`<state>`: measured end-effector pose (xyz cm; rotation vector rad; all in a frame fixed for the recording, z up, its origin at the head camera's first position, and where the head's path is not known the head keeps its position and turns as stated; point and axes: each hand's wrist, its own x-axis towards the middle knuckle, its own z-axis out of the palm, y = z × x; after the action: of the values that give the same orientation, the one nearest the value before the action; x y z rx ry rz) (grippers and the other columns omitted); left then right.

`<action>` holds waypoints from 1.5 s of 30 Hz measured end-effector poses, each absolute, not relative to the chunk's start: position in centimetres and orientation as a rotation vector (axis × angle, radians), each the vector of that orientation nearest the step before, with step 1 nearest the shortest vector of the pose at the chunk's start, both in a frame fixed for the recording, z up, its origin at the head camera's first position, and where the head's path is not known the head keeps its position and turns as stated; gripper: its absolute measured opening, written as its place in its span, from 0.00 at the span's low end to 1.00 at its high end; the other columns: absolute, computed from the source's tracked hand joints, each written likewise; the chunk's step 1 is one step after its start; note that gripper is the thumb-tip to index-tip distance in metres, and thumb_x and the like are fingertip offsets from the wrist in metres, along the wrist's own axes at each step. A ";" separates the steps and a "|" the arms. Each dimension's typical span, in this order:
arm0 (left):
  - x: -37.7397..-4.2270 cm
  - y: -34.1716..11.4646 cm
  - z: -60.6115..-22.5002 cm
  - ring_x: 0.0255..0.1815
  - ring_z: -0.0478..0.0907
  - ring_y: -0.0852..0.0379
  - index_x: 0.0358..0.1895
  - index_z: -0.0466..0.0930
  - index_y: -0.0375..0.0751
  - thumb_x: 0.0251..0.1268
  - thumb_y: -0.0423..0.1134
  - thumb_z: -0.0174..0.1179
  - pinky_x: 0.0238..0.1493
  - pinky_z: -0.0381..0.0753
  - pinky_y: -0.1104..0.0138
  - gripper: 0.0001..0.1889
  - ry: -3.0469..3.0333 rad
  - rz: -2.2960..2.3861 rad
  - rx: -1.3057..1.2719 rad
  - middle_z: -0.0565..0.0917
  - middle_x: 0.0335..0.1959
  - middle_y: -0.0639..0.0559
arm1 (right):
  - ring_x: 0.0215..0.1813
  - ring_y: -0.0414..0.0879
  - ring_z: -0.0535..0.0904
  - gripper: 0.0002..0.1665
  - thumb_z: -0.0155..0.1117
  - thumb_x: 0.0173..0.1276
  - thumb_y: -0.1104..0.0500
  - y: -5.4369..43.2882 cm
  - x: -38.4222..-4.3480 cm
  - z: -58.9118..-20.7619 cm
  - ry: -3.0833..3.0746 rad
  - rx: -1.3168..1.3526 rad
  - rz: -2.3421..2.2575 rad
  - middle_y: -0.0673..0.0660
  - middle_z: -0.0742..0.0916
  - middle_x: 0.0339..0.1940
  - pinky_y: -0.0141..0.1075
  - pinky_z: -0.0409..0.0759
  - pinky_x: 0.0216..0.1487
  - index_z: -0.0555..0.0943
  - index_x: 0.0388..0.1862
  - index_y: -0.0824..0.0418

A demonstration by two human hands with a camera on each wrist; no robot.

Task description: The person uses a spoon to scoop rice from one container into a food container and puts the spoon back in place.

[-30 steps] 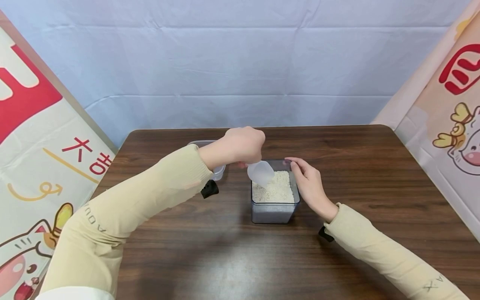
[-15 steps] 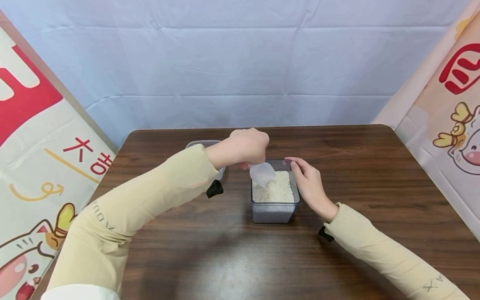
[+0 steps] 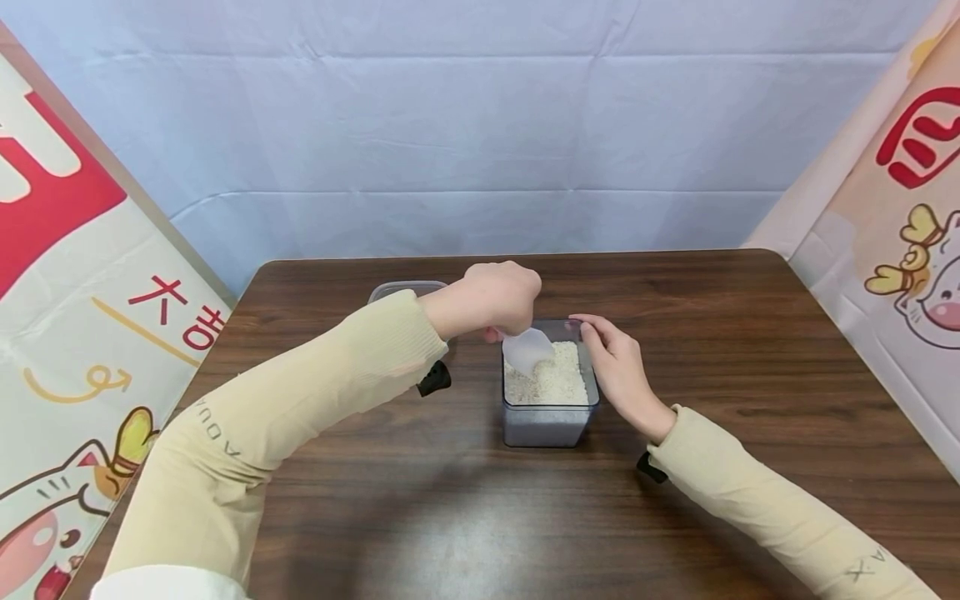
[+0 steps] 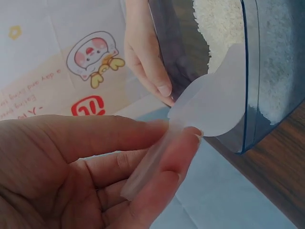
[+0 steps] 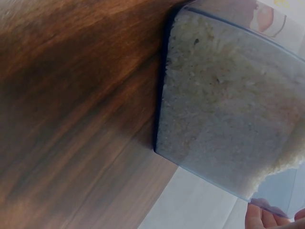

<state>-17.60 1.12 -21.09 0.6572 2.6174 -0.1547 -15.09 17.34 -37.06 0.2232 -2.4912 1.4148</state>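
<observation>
A translucent white scoop is pinched by its short handle between the thumb and fingers of my left hand. Its bowl tilts down over the rim, with the tip at the rice. The rice lies heaped in a clear bluish plastic bin that stands upright on the table. At the bin's far right corner, my right hand grips the rim, thumb on the near side. Only its fingertips show in the right wrist view, against the bin wall.
A clear lidless-looking container stands behind my left forearm, mostly hidden by it. The brown wooden table ends at a pale blue cloth backdrop. Printed banners flank both sides.
My left hand and the scoop have shifted slightly right and toward me, the scoop going a little farther over the rice. The right hand and the bin have stayed put.
</observation>
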 end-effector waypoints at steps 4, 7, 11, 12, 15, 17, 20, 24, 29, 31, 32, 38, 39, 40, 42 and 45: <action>-17.6 1.3 -21.2 0.14 0.76 0.63 0.39 0.74 0.43 0.57 0.29 0.49 0.14 0.59 0.73 0.09 2.599 -0.160 0.665 0.81 0.24 0.53 | 0.44 0.46 0.76 0.21 0.42 0.74 0.53 17.3 -15.0 -37.0 -2.489 0.228 1.416 0.58 0.83 0.46 0.28 0.71 0.38 0.76 0.53 0.62; -17.6 1.3 -21.2 0.15 0.77 0.63 0.41 0.74 0.43 0.58 0.29 0.49 0.13 0.58 0.73 0.10 2.595 -0.166 0.675 0.81 0.24 0.53 | 0.45 0.46 0.76 0.21 0.42 0.74 0.53 17.4 -15.0 -37.0 -2.486 0.234 1.419 0.58 0.83 0.47 0.29 0.73 0.40 0.76 0.53 0.63; -17.6 1.4 -21.3 0.17 0.78 0.62 0.41 0.75 0.43 0.59 0.30 0.50 0.13 0.58 0.74 0.09 2.594 -0.180 0.679 0.81 0.23 0.53 | 0.49 0.47 0.77 0.21 0.42 0.74 0.54 17.3 -15.0 -37.0 -2.481 0.239 1.433 0.59 0.83 0.47 0.35 0.75 0.46 0.76 0.53 0.64; -17.6 1.4 -21.3 0.18 0.79 0.62 0.41 0.75 0.43 0.59 0.30 0.50 0.13 0.59 0.74 0.09 2.593 -0.185 0.679 0.81 0.22 0.53 | 0.50 0.47 0.77 0.21 0.42 0.74 0.54 17.3 -15.0 -37.0 -2.480 0.238 1.436 0.59 0.83 0.47 0.36 0.75 0.48 0.76 0.53 0.64; -17.6 1.5 -21.3 0.21 0.81 0.60 0.40 0.75 0.43 0.60 0.31 0.50 0.13 0.59 0.74 0.08 2.588 -0.197 0.674 0.81 0.21 0.53 | 0.51 0.48 0.77 0.20 0.42 0.74 0.54 17.3 -15.0 -37.0 -2.480 0.242 1.438 0.59 0.83 0.47 0.40 0.75 0.49 0.76 0.53 0.65; -17.6 1.5 -21.3 0.22 0.81 0.60 0.39 0.76 0.43 0.60 0.32 0.51 0.13 0.60 0.74 0.07 2.584 -0.203 0.675 0.81 0.20 0.53 | 0.52 0.48 0.77 0.20 0.42 0.74 0.55 17.3 -15.0 -37.0 -2.478 0.243 1.437 0.59 0.83 0.47 0.40 0.75 0.50 0.76 0.52 0.65; -17.7 1.5 -21.3 0.21 0.80 0.60 0.37 0.76 0.43 0.60 0.31 0.51 0.12 0.59 0.74 0.06 2.578 -0.206 0.679 0.81 0.20 0.53 | 0.51 0.47 0.77 0.20 0.42 0.74 0.55 17.2 -15.0 -37.0 -2.479 0.241 1.426 0.59 0.84 0.46 0.39 0.75 0.49 0.77 0.52 0.65; -17.8 1.4 -21.1 0.22 0.81 0.60 0.38 0.75 0.43 0.60 0.30 0.49 0.11 0.58 0.75 0.07 2.563 -0.190 0.670 0.82 0.19 0.53 | 0.51 0.47 0.77 0.20 0.42 0.74 0.55 17.2 -15.0 -37.0 -2.479 0.236 1.419 0.59 0.84 0.46 0.38 0.75 0.48 0.77 0.52 0.64; -17.9 1.4 -20.9 0.26 0.83 0.59 0.39 0.75 0.42 0.61 0.31 0.49 0.11 0.56 0.76 0.07 2.542 -0.172 0.643 0.82 0.19 0.52 | 0.51 0.48 0.77 0.20 0.42 0.74 0.55 17.3 -15.0 -37.0 -2.477 0.242 1.427 0.59 0.83 0.46 0.40 0.75 0.49 0.76 0.52 0.65; -17.9 1.4 -20.8 0.25 0.83 0.59 0.38 0.75 0.41 0.61 0.31 0.50 0.11 0.57 0.76 0.06 2.539 -0.166 0.639 0.83 0.18 0.53 | 0.51 0.48 0.77 0.20 0.42 0.74 0.55 17.3 -15.0 -37.0 -2.476 0.243 1.428 0.59 0.83 0.46 0.40 0.75 0.49 0.76 0.52 0.65; -17.9 1.4 -20.8 0.25 0.83 0.59 0.37 0.75 0.41 0.61 0.31 0.50 0.11 0.58 0.76 0.05 2.538 -0.159 0.638 0.82 0.18 0.53 | 0.51 0.48 0.77 0.20 0.42 0.74 0.55 17.3 -15.0 -37.0 -2.476 0.243 1.427 0.59 0.83 0.46 0.39 0.75 0.49 0.76 0.52 0.65; -18.2 1.4 -20.9 0.18 0.80 0.61 0.33 0.75 0.39 0.61 0.31 0.51 0.11 0.60 0.77 0.03 2.519 -0.112 0.629 0.82 0.16 0.52 | 0.51 0.47 0.77 0.20 0.42 0.74 0.55 17.3 -15.0 -37.0 -2.477 0.242 1.418 0.59 0.84 0.46 0.34 0.75 0.47 0.77 0.52 0.64; -18.3 1.4 -20.9 0.16 0.79 0.61 0.31 0.75 0.39 0.61 0.31 0.51 0.11 0.59 0.77 0.04 2.512 -0.109 0.627 0.82 0.16 0.52 | 0.51 0.46 0.77 0.20 0.42 0.74 0.55 17.3 -15.0 -37.0 -2.478 0.241 1.416 0.58 0.84 0.46 0.34 0.75 0.47 0.77 0.52 0.64; -18.4 1.4 -20.9 0.15 0.77 0.62 0.30 0.75 0.39 0.61 0.31 0.51 0.11 0.58 0.77 0.05 2.505 -0.107 0.626 0.82 0.16 0.52 | 0.51 0.46 0.77 0.19 0.42 0.74 0.55 17.3 -15.0 -37.0 -2.478 0.239 1.413 0.58 0.84 0.46 0.33 0.74 0.46 0.77 0.52 0.64; -18.5 1.3 -21.0 0.12 0.74 0.63 0.26 0.75 0.40 0.61 0.31 0.51 0.11 0.56 0.76 0.07 2.490 -0.109 0.626 0.82 0.16 0.53 | 0.51 0.46 0.77 0.19 0.43 0.74 0.55 17.3 -15.1 -37.0 -2.478 0.237 1.410 0.58 0.84 0.46 0.32 0.74 0.46 0.77 0.51 0.64; -18.8 1.3 -21.2 0.10 0.71 0.63 0.21 0.76 0.42 0.60 0.31 0.51 0.10 0.53 0.75 0.11 2.470 -0.137 0.641 0.82 0.15 0.53 | 0.51 0.46 0.77 0.19 0.43 0.74 0.55 17.3 -15.1 -37.0 -2.476 0.232 1.409 0.58 0.84 0.45 0.32 0.74 0.47 0.77 0.51 0.64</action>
<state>-18.83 1.33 -21.16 0.6412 2.4702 -0.1371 -15.09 17.28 -37.04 0.2317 -2.4755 1.4093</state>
